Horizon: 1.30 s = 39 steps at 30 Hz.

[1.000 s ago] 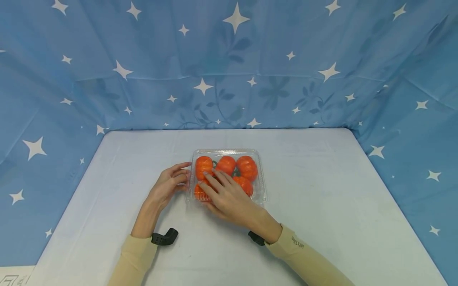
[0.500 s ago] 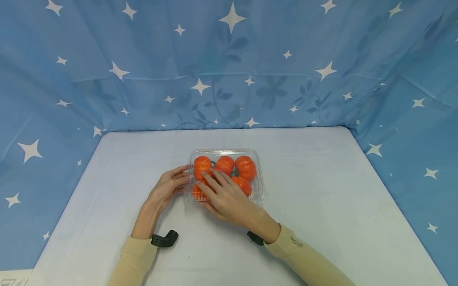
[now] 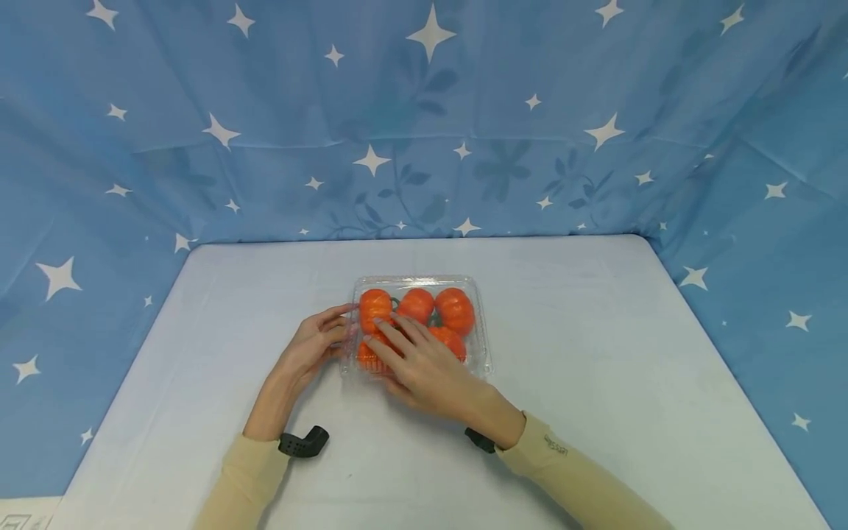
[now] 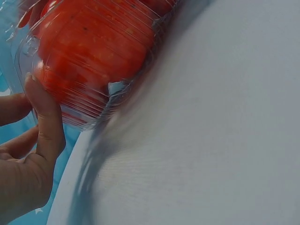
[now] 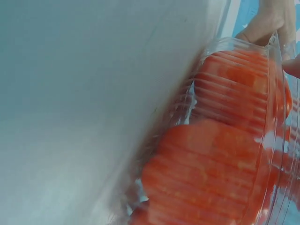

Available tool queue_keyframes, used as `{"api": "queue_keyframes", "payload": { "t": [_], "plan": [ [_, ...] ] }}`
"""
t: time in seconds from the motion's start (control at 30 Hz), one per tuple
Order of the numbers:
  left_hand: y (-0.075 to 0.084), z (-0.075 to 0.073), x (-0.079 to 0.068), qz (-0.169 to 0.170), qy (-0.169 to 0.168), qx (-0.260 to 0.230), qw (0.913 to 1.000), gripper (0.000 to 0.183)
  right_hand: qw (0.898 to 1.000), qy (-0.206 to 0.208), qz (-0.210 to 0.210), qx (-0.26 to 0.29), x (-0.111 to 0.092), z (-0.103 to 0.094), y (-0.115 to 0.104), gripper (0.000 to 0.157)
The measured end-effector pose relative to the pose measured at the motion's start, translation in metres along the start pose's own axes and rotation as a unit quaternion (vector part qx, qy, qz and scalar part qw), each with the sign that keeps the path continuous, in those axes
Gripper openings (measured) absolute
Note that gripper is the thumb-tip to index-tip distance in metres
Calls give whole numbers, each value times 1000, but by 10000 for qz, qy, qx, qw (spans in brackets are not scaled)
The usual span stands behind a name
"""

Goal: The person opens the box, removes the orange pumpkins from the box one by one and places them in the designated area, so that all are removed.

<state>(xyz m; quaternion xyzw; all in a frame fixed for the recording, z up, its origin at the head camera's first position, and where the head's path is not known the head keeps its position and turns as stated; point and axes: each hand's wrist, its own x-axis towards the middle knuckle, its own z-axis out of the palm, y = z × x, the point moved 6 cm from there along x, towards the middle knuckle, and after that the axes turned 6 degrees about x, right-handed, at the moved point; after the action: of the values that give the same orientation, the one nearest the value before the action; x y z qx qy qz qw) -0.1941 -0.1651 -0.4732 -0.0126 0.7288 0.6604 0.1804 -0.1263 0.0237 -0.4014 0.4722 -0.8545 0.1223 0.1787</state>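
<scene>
A clear plastic clamshell box (image 3: 482,346), its lid lying over the contents, sits on the table and holds several red tomatoes (image 3: 454,311) with green stems. My left hand (image 3: 308,346) is at the box's left end. In the left wrist view its thumb and a finger (image 4: 47,112) pinch the rim at a corner of the box (image 4: 89,110). My right hand (image 3: 430,368) lies over the front left of the lid, fingers spread and fairly straight on top. Its thumb is low by the front edge and partly hidden. The right wrist view shows the box's ribbed side (image 5: 225,84) close up.
A white-covered table (image 3: 596,353) surrounds the box. Blue star-patterned cloth (image 3: 424,184) hangs behind and along both sides. Dark wrist straps (image 3: 305,442) sit below the sleeves' cuffs. A printed sheet (image 3: 26,511) shows at the lower left corner.
The left fingers have shifted slightly inward onto the box's left edge. The right hand and wrist have moved very little. The box stays in place; the view has shifted a bit.
</scene>
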Motion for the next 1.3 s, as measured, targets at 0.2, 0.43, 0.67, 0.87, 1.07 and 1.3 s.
{"api": "queue_keyframes", "payload": {
  "t": [0.2,0.43,0.67,0.87,1.07,1.3],
  "plan": [
    [2,1,1,3,-23,125,9999,54,10000,68,-55,-11,-6,-5,3,61],
    [0,0,1,-20,-43,196,9998,54,10000,30,-62,-28,-14,-7,7,62],
    [0,0,2,-43,-53,193,9998,55,9999,84,50,95,-24,-13,14,62],
    [0,-1,1,-56,-96,204,9997,56,9996,102,67,241,-31,-17,19,71],
    [1,-2,-1,-41,-135,175,9997,57,9991,64,175,374,-39,-19,25,74],
    [3,-1,1,7,-211,166,9996,58,9987,330,123,367,-51,-26,32,72]
  ]
}}
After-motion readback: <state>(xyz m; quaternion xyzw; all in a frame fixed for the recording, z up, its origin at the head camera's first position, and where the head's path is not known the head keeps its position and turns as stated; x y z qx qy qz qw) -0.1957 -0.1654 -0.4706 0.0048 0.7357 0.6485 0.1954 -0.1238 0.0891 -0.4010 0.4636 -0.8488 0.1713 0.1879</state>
